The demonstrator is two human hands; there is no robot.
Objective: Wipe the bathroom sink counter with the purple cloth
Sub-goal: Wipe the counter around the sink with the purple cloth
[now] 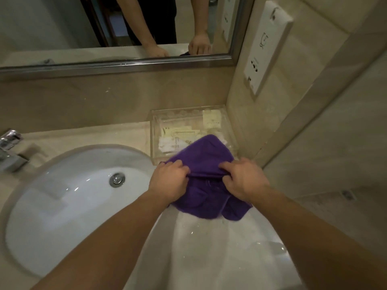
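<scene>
The purple cloth (206,162) lies bunched on the beige counter (201,243) to the right of the white sink basin (69,201). Its far edge drapes over the front of a clear tray. My left hand (170,182) pinches a fold of the cloth on its left side. My right hand (243,178) pinches the same fold from the right. The two hands are close together, fingers curled into the fabric. The counter in front of the cloth looks wet and shiny.
A clear plastic tray (156,130) with small packets sits in the back right corner against the wall. A chrome faucet (9,151) stands at the far left. The mirror (117,28) runs along the back, and a white wall panel (266,47) hangs on the right wall.
</scene>
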